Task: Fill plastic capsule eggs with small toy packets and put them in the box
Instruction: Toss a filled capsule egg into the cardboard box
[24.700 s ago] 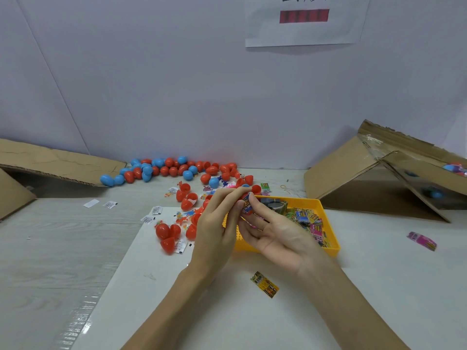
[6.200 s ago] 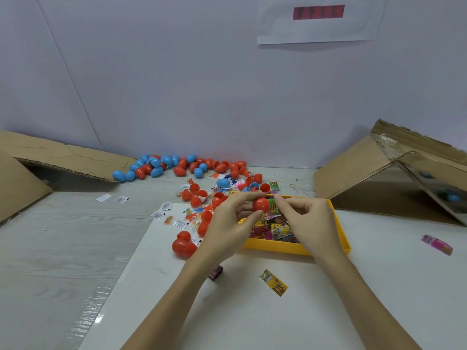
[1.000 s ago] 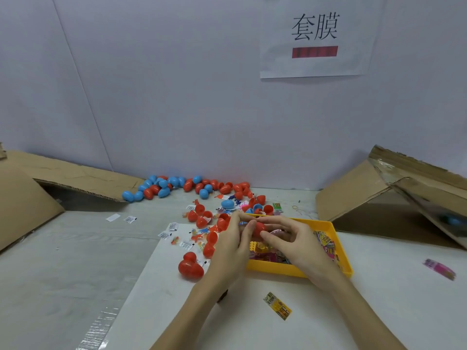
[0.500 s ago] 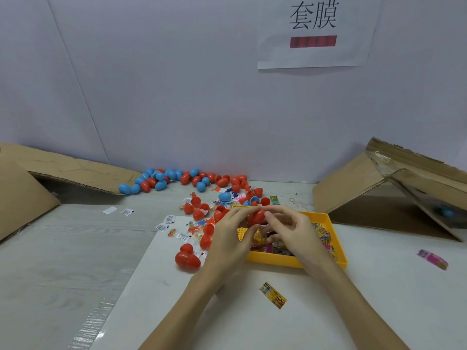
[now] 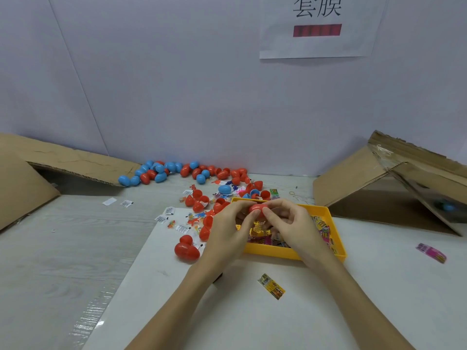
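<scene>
Closing a red egg over the tray.
Left hand (image 5: 228, 223) and right hand (image 5: 290, 221) both pinch the red egg (image 5: 257, 207); halves should align squarely before pressing shut.

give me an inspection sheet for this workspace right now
surface: pale wood-grain table with a white sheet under the work area
job's things: red capsule egg held above the yellow tray of toy packets; red and blue eggs along the back wall; box on its side at right
clutter: loose packet near the tray, pink packet at right, small white sachets, red egg halves
grippers: left hand and right hand both pinch the egg
cables: nothing seen
surroundings: grey wall, paper sign, cardboard flap at left
</scene>
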Motion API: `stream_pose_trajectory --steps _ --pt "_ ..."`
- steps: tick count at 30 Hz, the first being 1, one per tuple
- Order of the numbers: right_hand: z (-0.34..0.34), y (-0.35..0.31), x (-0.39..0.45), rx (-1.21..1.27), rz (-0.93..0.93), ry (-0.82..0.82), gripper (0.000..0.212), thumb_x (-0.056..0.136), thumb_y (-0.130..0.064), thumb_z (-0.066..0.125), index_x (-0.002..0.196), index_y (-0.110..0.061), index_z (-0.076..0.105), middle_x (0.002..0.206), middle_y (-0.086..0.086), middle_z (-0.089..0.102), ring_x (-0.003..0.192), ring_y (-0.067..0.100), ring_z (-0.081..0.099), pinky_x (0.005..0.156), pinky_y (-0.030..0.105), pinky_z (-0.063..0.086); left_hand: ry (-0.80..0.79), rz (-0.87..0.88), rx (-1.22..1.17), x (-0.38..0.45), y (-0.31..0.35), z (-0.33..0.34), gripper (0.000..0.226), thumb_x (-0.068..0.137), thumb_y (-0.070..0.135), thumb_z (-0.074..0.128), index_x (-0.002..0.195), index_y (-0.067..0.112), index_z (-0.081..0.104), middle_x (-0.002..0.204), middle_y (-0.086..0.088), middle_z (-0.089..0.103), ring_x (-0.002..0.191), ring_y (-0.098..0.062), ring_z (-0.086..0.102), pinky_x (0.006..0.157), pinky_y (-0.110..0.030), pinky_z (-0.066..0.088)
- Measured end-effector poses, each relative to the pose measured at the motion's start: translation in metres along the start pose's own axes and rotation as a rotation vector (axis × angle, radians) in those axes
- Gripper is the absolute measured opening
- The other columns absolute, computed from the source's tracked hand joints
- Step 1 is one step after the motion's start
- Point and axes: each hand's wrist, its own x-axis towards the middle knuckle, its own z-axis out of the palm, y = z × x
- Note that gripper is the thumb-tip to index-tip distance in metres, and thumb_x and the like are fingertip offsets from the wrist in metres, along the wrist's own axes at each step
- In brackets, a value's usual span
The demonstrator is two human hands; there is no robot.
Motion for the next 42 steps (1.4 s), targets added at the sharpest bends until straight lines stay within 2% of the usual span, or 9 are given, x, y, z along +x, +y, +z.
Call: stream_pose_trajectory --steps 6,11,14,17,22,29,34,37,42 --pt "0.0 0.001 -0.001 -0.018 0.017 0.033 0.018 0.097 -0.032 0.07 0.098 -0.015 0.075 0.078 0.003 0.076 0.068 0.012 0.071 0.058 0.016 0.051 -0.129 0.052 0.005 0.002 0.003 -0.003 0.032 0.101 0.018 0.062 0.132 0.026 0.056 0.12 0.011 0.061 0.107 -0.006 0.061 0.083 -0.019 0.055" --pt "-0.003 -0.003 0.002 0.005 0.025 0.075 0.016 0.099 -0.024 0.068 0.113 -0.017 0.072 0.089 0.003 0.077 0.074 0.015 0.073 0.058 0.021 0.053 -0.015 0.018 0.064 0.002 0.0 -0.004 0.022 0.108 0.014 0.047 0.122 0.017 0.063 0.105 0.008 0.066 0.094 -0.004 0.061 0.077 -0.012 0.046" --pt "-0.021 -0.004 0.003 -0.394 -0.089 0.305 0.017 0.1 -0.011 0.066 0.115 -0.018 0.071 0.101 -0.002 0.073 0.084 0.012 0.071 0.07 0.018 0.055 0.025 -0.022 0.078 0.002 -0.001 -0.008 0.021 0.108 0.015 0.046 0.12 0.018 0.063 0.101 0.01 0.064 0.092 -0.003 0.06 0.073 -0.01 0.045" --pt "-0.047 0.003 0.001 -0.811 -0.086 0.448 0.021 0.099 -0.008 0.066 0.116 -0.015 0.076 0.113 0.004 0.071 0.101 0.022 0.063 0.085 0.033 0.052 0.023 -0.025 0.08 0.002 -0.001 -0.008 0.02 0.107 0.013 0.048 0.118 0.018 0.063 0.099 0.013 0.063 0.09 -0.003 0.06 0.073 -0.011 0.047" --pt "-0.065 0.015 0.006 -1.099 0.204 0.195 0.033 0.09 -0.034 0.079 0.121 -0.022 0.077 0.121 0.004 0.07 0.118 0.026 0.047 0.093 0.039 0.046 -0.008 -0.003 0.103 0.002 -0.003 -0.004 0.019 0.106 0.015 0.052 0.119 0.016 0.065 0.105 0.015 0.064 0.099 0.006 0.06 0.078 -0.012 0.049" --pt "-0.058 0.018 0.007 -0.972 0.096 0.318 0.019 0.099 -0.024 0.069 0.113 -0.018 0.081 0.111 0.009 0.074 0.108 0.028 0.06 0.087 0.04 0.054 -0.024 0.012 0.132 0.003 -0.007 -0.004 0.019 0.105 0.019 0.054 0.119 0.019 0.066 0.109 0.011 0.065 0.1 -0.002 0.061 0.08 -0.015 0.05" --pt "-0.055 0.014 0.003 -0.896 -0.001 0.341 0.02 0.102 -0.027 0.065 0.114 -0.022 0.08 0.098 0.005 0.063 0.092 0.019 0.055 0.075 0.028 0.041 -0.022 0.027 0.144 0.002 -0.007 -0.004 0.018 0.105 0.021 0.055 0.119 0.023 0.066 0.11 0.013 0.065 0.104 0.0 0.058 0.081 -0.01 0.046" --pt "-0.049 0.009 0.002 -0.77 -0.033 0.312 0.02 0.1 -0.026 0.068 0.114 -0.02 0.081 0.101 0.0 0.077 0.084 0.01 0.062 0.066 0.018 0.045 -0.032 0.019 0.133 0.002 -0.007 -0.004 0.02 0.103 0.02 0.058 0.121 0.023 0.066 0.114 0.011 0.063 0.105 -0.002 0.058 0.083 -0.012 0.046" --pt "-0.037 0.005 0.002 -0.548 -0.029 0.15 0.02 0.096 -0.02 0.074 0.113 -0.029 0.081 0.103 -0.006 0.076 0.089 0.003 0.067 0.068 0.009 0.05 -0.06 0.021 0.115 0.002 -0.003 -0.007 0.026 0.099 0.005 0.062 0.111 0.026 0.071 0.117 0.008 0.057 0.109 -0.003 0.054 0.081 -0.01 0.045"
